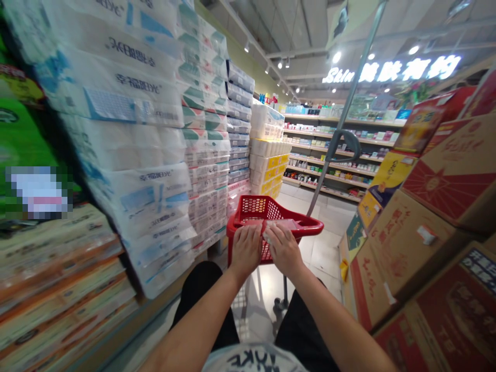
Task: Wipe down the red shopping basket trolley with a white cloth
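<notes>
A red plastic shopping basket (271, 209) on a wheeled frame stands in the aisle right in front of me. My left hand (245, 249) and my right hand (284, 248) both rest side by side on its near rim, fingers curled over the edge. Between the fingers of my right hand a small pale packet (279, 225) shows; I cannot make out what it is. A grey metal pole handle (346, 111) rises slanted from the basket toward the upper right.
Tall stacks of wrapped tissue and toilet paper packs (135, 155) line the left side. Red cardboard cartons (434, 206) are piled on the right. Shelves of goods (341, 155) cross the far end of the tiled floor (321, 248).
</notes>
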`<action>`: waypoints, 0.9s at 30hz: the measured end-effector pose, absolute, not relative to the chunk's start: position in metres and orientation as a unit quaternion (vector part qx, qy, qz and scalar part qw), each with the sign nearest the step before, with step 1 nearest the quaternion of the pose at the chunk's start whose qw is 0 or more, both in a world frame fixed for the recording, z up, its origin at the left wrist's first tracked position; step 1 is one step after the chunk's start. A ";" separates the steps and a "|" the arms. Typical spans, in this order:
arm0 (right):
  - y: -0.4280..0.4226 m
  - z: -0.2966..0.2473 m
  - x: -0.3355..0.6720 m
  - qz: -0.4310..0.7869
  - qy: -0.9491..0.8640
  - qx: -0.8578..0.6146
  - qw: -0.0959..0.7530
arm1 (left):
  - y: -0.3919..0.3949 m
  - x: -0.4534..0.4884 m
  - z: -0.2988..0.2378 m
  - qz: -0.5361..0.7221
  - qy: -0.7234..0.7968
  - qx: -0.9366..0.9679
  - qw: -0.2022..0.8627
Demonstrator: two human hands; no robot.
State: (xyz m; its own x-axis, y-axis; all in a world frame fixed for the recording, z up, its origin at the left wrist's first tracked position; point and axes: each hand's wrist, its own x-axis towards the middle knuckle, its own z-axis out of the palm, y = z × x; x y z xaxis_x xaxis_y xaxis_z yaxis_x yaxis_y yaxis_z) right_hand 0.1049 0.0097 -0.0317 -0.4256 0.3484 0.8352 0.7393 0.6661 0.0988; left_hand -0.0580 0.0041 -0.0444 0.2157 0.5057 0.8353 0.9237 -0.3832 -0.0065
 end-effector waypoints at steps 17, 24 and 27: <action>0.006 -0.037 0.105 -0.236 -0.767 -0.382 0.458 | 0.002 -0.057 -0.047 -0.388 -0.487 -0.737 0.264; 0.007 -0.036 0.107 -0.209 -0.774 -0.388 0.454 | 0.004 -0.053 -0.048 -0.389 -0.493 -0.731 0.266; 0.013 -0.031 0.110 -0.178 -0.736 -0.424 0.498 | 0.003 -0.052 -0.045 -0.386 -0.492 -0.735 0.262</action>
State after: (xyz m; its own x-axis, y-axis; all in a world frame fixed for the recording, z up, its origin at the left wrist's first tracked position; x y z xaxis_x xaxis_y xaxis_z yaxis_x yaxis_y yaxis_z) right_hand 0.1100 0.0132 -0.0312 -0.1459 0.4460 0.8831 0.8005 0.5777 -0.1595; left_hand -0.0519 0.0028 -0.0447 0.2176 0.5208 0.8255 0.9257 -0.3782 -0.0054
